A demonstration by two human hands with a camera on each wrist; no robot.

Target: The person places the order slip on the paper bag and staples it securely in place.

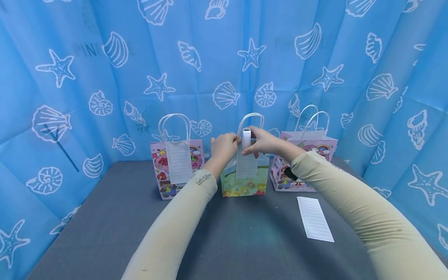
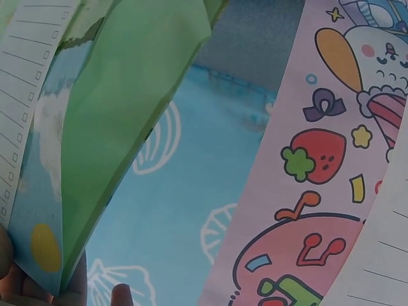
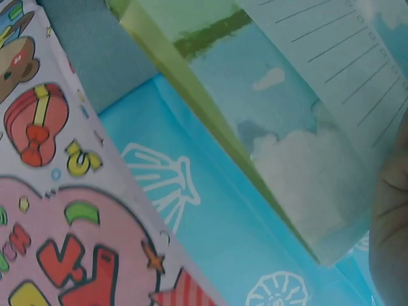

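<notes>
The middle gift bag (image 1: 245, 187), green and pale blue with printed flowers, stands upright with a white twisted handle (image 1: 252, 115). A lined white paper slip (image 1: 247, 167) hangs flat against its front from the top rim. At the bag's top left corner my left hand (image 1: 224, 147) pinches the rim, fingers behind it in the left wrist view. My right hand (image 1: 264, 141) grips a small white handheld device (image 1: 246, 137) upright at the rim, over the slip's top. Part of this hand (image 3: 390, 217) shows at the right edge of the right wrist view.
A pink cartoon gift bag (image 1: 162, 171) with a lined slip (image 1: 179, 161) on its front stands at left. Another pink bag (image 1: 306, 183) stands at right, partly behind my right sleeve. A loose lined slip (image 1: 315, 219) lies on the grey table (image 1: 245, 249). A blue shell-print curtain (image 1: 210, 58) hangs behind.
</notes>
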